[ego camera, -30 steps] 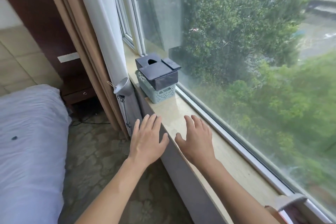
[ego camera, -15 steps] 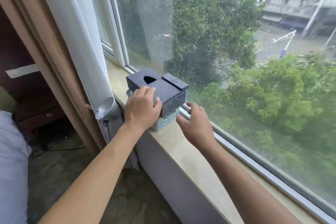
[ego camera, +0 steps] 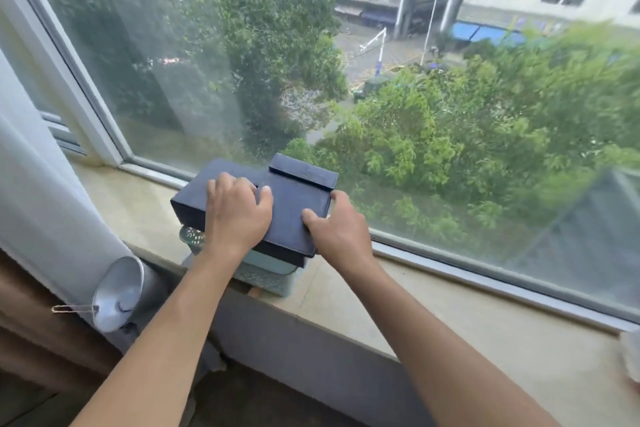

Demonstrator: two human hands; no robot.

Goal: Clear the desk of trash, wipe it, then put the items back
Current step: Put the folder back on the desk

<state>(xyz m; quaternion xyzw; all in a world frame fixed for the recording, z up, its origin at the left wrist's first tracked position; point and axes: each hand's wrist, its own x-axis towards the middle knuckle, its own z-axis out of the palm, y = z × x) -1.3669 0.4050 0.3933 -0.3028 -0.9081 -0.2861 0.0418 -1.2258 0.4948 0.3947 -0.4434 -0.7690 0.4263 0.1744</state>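
Now both hands were on the dark box [ego camera: 287, 208], which sat on top of a pale green perforated basket [ego camera: 266, 276] on the stone window sill [ego camera: 433, 319], close to the glass of the window [ego camera: 415, 80]. The box lay flat, and its long axis ran from the near right corner to the far left, roughly along the window line. A smaller dark flat case [ego camera: 304, 172] rested on the far right part of the box top, with its long axis in the same direction.

The left hand [ego camera: 237, 215] lay palm down on the lid, fingers spread and bent a little over the top, pressing on it. The right hand [ego camera: 337, 230] gripped the near right corner of the box, thumb on the top face and the fingers curled around the right side.

Half a second earlier only the left hand was on the box and the right hand was on the sill just beside the basket; one second earlier both hands were flat above the sill, well apart from the box. The view had also come closer and higher.

A faint mark showed on the small case, but it could not be read. At the left hung a white curtain [ego camera: 41, 191] with a white funnel-shaped holder [ego camera: 119, 293] on it.
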